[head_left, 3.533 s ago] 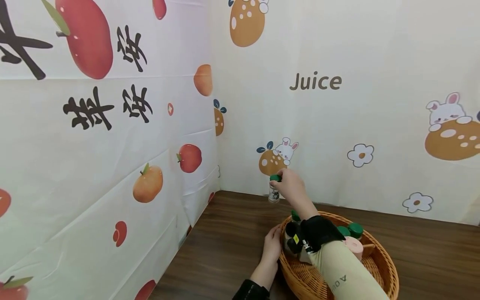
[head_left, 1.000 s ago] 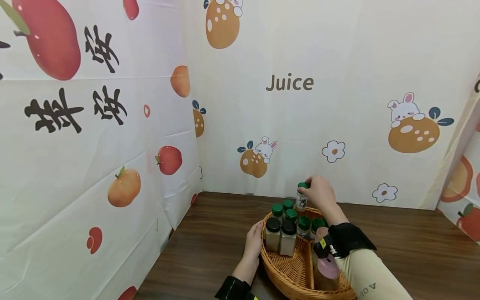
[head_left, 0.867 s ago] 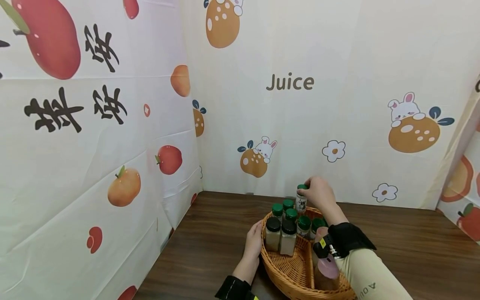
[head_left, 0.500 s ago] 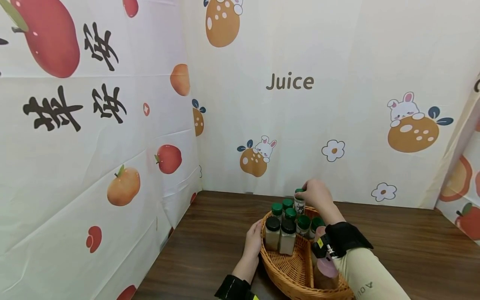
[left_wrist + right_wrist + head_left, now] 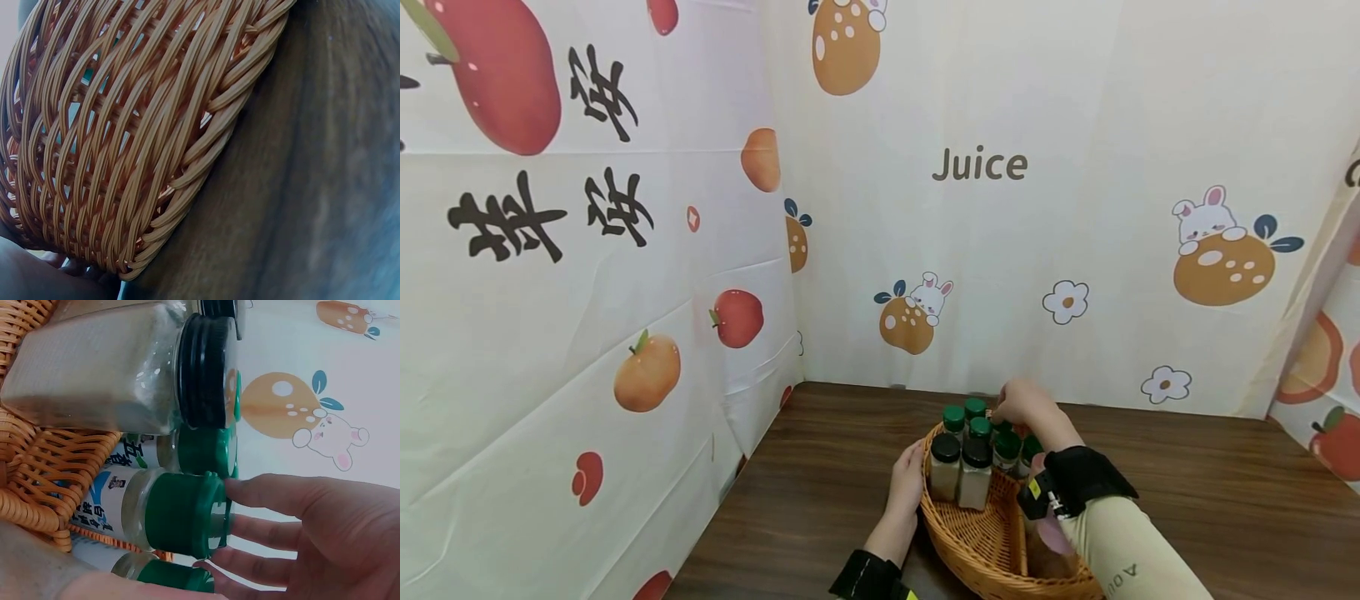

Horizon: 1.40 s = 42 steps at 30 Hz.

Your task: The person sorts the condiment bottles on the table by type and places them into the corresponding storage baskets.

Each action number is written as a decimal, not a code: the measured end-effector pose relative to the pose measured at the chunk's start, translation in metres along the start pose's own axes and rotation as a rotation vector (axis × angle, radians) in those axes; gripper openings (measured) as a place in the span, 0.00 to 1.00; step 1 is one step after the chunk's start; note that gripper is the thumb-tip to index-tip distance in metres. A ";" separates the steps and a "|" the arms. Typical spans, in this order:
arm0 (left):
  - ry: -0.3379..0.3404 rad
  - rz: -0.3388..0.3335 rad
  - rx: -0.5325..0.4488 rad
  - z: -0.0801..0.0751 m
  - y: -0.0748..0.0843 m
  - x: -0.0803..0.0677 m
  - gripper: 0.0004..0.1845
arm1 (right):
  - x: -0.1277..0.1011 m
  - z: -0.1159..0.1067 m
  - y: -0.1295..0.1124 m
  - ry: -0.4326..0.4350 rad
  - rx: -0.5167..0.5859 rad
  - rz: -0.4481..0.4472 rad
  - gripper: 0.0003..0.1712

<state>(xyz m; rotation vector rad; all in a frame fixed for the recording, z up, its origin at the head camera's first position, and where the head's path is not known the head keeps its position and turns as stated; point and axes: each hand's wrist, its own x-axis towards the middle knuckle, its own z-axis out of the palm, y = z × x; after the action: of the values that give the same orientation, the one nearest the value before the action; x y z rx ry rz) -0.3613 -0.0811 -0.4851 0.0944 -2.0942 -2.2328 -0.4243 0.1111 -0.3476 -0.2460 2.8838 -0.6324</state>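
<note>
Right hand (image 5: 312, 544) fingers spread at ribbed green cap (image 5: 181, 515); left hand (image 5: 908, 483) flat against woven basket (image 5: 977, 542).

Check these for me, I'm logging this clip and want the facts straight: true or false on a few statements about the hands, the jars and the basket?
1. The left hand rests on the outer side of the wicker basket. True.
2. The right hand is at the green-capped jar with its fingers on the cap. True.
3. The basket sits on a white tablecloth. False: it sits on a dark wooden table.
4. Every jar in the basket has a green cap. False: two jars at the front, the black-capped jars, have black caps.
5. The jars stand upright in the basket. True.
</note>
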 end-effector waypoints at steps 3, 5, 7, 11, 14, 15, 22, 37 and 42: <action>-0.007 0.002 -0.002 0.004 -0.001 0.002 0.25 | -0.001 -0.002 0.006 -0.006 -0.001 -0.007 0.10; -0.011 0.004 0.003 0.006 -0.001 0.004 0.25 | -0.002 -0.005 0.009 -0.008 0.008 -0.018 0.12; -0.013 0.003 0.004 0.007 0.000 0.004 0.25 | -0.004 -0.009 0.011 -0.011 0.020 -0.035 0.15; -0.022 0.004 0.011 0.007 0.001 0.006 0.25 | -0.014 -0.017 0.011 -0.005 0.036 -0.063 0.19; -0.025 0.009 0.020 0.007 -0.001 0.007 0.25 | -0.023 -0.024 0.013 0.018 0.030 -0.091 0.21; -0.026 0.010 0.024 0.007 -0.002 0.007 0.25 | -0.027 -0.026 0.014 0.030 0.032 -0.101 0.21; -0.030 0.010 0.054 0.003 -0.003 0.006 0.25 | -0.051 -0.025 0.027 0.164 0.090 -0.191 0.22; -0.058 0.025 0.129 -0.010 0.000 0.005 0.26 | -0.105 -0.009 0.086 0.406 0.307 -0.088 0.28; -0.071 0.015 0.135 -0.011 0.001 0.006 0.26 | -0.101 0.004 0.124 0.441 0.375 -0.003 0.26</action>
<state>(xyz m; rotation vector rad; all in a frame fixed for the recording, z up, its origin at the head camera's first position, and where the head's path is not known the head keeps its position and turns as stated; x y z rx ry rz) -0.3662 -0.0931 -0.4848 0.0074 -2.2733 -2.1151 -0.3411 0.2405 -0.3899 -0.0602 3.0759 -1.3567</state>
